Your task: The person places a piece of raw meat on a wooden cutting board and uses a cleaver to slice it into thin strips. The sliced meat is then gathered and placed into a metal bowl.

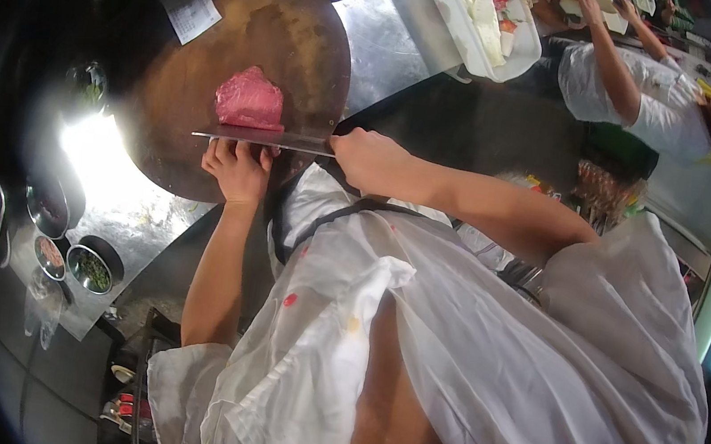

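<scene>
A round wooden chopping block (176, 101) lies before me, with a piece of raw red meat (250, 100) near its middle. My right hand (370, 160) grips the handle end of a broad-bladed knife, probably a cleaver. Its blade (252, 135) runs across the block along the near side of the meat, at or very close to the cut face. On the near side of the blade is my left hand (238, 169), its bent fingertips reaching the metal. The blade hides whatever lies under those fingertips.
A printed paper slip (190, 8) lies at the block's far left edge. Metal bowls of chopped greens (92, 269) and pinkish bits (50, 256) stand on the steel counter (135, 206). A white plastic tub (447, 8) holds vegetable pieces. At upper right, another person (635, 90) works.
</scene>
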`<state>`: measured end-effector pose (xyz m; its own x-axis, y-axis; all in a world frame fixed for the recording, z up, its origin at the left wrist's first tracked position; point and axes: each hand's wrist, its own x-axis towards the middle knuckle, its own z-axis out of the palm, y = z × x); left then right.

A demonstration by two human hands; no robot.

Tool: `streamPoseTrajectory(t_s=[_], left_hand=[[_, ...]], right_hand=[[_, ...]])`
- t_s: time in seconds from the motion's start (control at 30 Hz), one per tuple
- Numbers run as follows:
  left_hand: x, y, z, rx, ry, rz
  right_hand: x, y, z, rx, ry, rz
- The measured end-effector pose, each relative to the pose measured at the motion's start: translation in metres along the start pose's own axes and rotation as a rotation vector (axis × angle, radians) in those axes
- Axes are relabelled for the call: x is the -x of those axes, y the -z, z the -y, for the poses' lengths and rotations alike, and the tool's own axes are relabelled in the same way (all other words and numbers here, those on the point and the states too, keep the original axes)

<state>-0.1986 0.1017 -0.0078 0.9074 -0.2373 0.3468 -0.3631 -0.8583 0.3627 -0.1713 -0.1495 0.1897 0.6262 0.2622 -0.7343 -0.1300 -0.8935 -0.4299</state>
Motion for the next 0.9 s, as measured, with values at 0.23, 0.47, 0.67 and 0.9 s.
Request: streamPoseTrajectory(t_s=[0.23,0.47,0.67,0.9], left_hand=[[-0.002,-0.002,0.0,0.015,-0.021,-0.002],[0.0,-0.001,0.001,0.012,0.013,0.004],[-0.006,0.005,-0.009,0.066,0.006,0.018],[-0.008,0.008,-0.003,0.04,-0.025,-0.011]], right_hand=[[-0.073,-0.013,0.034,0.046,0.18,-0.007],[-0.024,-0.019,0.0,0.007,0.08,-0.008],[-0.023,-0.015,-0.005,0.043,0.046,0.03],[-0.041,-0.033,-0.002,0.071,0.085,-0.095]])
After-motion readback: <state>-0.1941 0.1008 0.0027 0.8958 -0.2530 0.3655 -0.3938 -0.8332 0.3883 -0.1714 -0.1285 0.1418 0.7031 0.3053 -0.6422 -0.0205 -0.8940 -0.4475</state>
